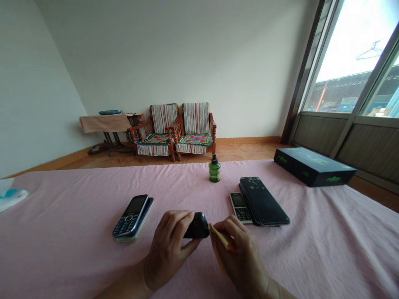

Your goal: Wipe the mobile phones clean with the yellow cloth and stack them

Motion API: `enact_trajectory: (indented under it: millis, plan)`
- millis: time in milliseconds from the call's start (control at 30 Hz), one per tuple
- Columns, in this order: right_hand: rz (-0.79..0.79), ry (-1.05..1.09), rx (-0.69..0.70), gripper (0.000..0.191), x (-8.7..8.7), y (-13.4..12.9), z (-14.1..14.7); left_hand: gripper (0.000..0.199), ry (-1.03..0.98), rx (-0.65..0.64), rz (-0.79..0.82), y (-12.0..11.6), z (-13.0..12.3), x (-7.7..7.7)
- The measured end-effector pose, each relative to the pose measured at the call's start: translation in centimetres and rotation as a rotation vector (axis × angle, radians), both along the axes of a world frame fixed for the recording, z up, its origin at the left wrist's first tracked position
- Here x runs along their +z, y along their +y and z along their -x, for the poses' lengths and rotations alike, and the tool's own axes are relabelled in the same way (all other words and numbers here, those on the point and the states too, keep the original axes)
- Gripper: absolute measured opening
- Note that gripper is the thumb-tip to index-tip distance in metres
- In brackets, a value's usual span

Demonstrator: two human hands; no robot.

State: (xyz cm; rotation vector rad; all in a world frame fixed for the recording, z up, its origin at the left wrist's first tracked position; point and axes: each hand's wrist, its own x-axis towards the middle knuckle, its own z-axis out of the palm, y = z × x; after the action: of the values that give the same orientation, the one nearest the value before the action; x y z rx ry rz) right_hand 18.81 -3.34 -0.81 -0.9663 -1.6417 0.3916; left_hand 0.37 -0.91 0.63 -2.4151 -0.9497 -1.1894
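My left hand [170, 245] grips a small black mobile phone [198, 226] by its sides, just above the pink cloth. Folded in my right hand [243, 249] is a yellow cloth [222, 241], its tip touching the right end of the phone. To the left, a dark keypad phone [131, 216] lies stacked on another phone, of which only the edge shows. On the right, a small keypad phone [241, 208] with a pale rim lies against a large black smartphone [263, 201], which seems to rest on something dark.
A green bottle [214, 170] with a black top stands beyond my hands. A black box [314, 166] with green markings sits at the back right of the pink cloth [77, 257]. White-and-blue packaging [12, 197] lies at the left edge. Two wooden chairs [195, 128] stand by the wall.
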Motion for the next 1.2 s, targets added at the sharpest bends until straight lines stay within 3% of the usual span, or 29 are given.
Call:
enact_trajectory:
  millis: [233,333,467,667,867,1033,1200]
  plan:
    - [-0.132,-0.098,0.008,0.016,1.03,-0.29,0.04,0.034,0.101,-0.089,0.028,-0.13,0.12,-0.28]
    - [-0.171,-0.176,0.013,0.019,0.87,-0.41,-0.06,0.035,0.089,-0.061,0.013,0.04,0.24,-0.37]
    - [-0.161,-0.208,0.032,0.018,0.55,-0.45,-0.06,0.036,0.041,-0.023,0.019,0.18,0.28,-0.5]
    - [-0.166,-0.156,0.009,0.017,0.73,-0.41,-0.23,0.034,0.113,-0.107,0.017,-0.11,0.18,-0.48]
    - [-0.168,-0.176,0.052,0.017,0.57,-0.36,-0.07,0.034,0.013,-0.067,0.007,0.03,0.14,-0.09]
    - [-0.184,-0.161,0.032,0.016,1.03,-0.45,-0.22,0.032,0.08,-0.12,0.025,-0.13,0.11,-0.21]
    - [-0.153,-0.201,0.055,0.019,0.5,-0.58,-0.14,0.033,-0.015,-0.036,0.022,0.18,0.24,-0.31]
